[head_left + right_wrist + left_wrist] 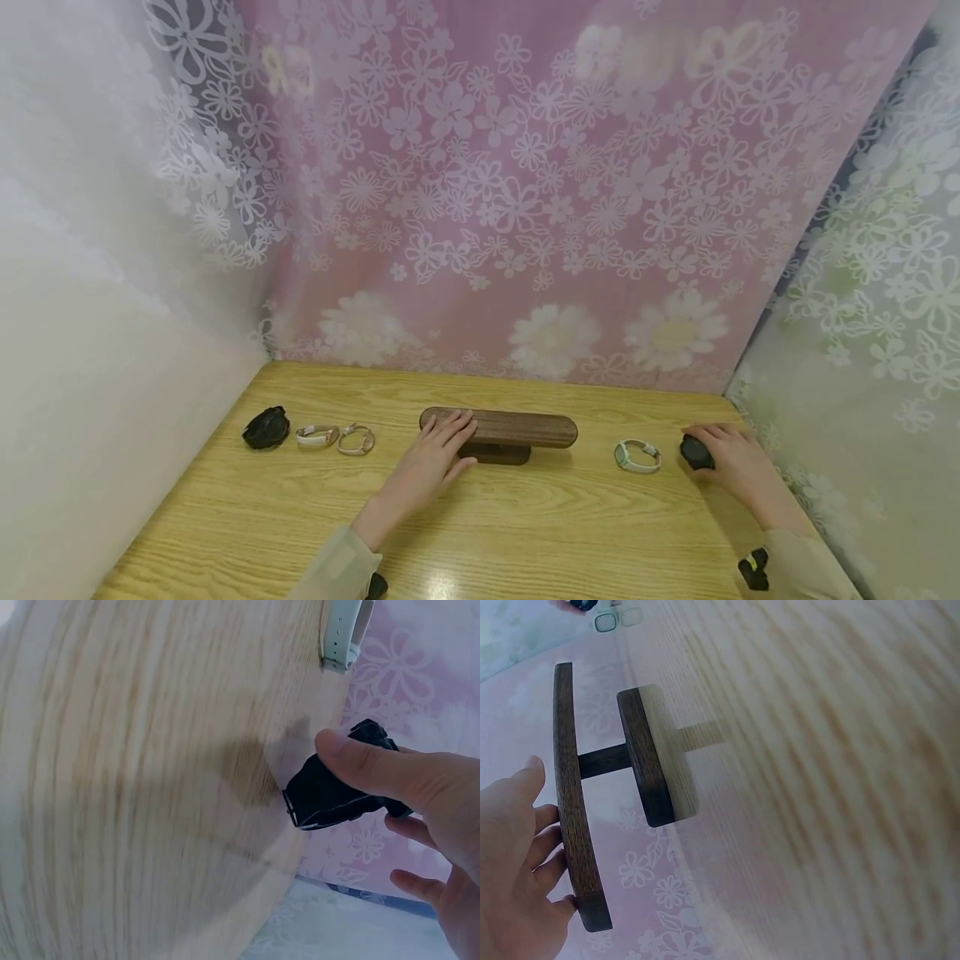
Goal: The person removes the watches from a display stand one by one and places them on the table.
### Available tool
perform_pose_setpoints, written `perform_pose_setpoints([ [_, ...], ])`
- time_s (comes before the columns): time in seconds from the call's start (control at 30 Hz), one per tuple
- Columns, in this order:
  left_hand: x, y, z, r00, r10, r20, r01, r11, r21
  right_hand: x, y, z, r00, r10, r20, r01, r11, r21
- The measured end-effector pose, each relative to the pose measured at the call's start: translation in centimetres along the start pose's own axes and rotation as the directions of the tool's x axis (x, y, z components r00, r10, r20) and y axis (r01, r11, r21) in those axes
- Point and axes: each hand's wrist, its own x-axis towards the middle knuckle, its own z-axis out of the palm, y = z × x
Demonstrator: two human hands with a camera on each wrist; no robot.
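A dark wooden T-shaped stand (525, 427), with a rounded top bar on a short post and base, stands upright mid-table. My left hand (435, 454) rests on the left part of its bar. In the left wrist view the fingers of that hand (514, 862) touch the bar's top face, and the thumb points away from it. On the right, my right hand (738, 467) pinches a black wristwatch (697, 452) between thumb and fingers. The right wrist view shows the black watch (330, 791) by the tabletop; its far side is hidden. Nearby lies a pale green-white watch (639, 457).
At the left of the wood-grain table (480, 533) lie a black watch (266, 428), a white-banded watch (317, 436) and a light-strapped watch (356, 440). A pink flowered curtain (480, 208) hangs behind, with pale sheets (885, 400) at the sides.
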Motion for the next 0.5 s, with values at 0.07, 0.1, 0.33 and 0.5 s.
perform_pose_setpoints([
  [0.07,0.0,0.0,0.0,1.000,0.003,-0.004,-0.003,1.000,0.002,0.2,-0.2,0.2,1.000,-0.005,0.001,0.005,1.000,-0.004],
  [0.1,0.0,0.0,0.0,1.000,0.004,-0.005,-0.004,1.000,0.002,0.3,-0.3,0.3,1.000,-0.005,0.003,0.005,1.000,-0.004],
  [0.33,0.0,0.1,-0.1,1.000,0.007,-0.010,-0.007,1.000,-0.011,0.7,-1.2,0.5,0.998,0.017,0.063,-0.019,1.000,0.024],
  [0.5,0.0,0.2,-0.1,1.000,0.007,-0.016,-0.007,1.000,-0.015,0.7,-1.6,0.4,0.996,0.022,0.083,-0.025,0.999,0.032],
])
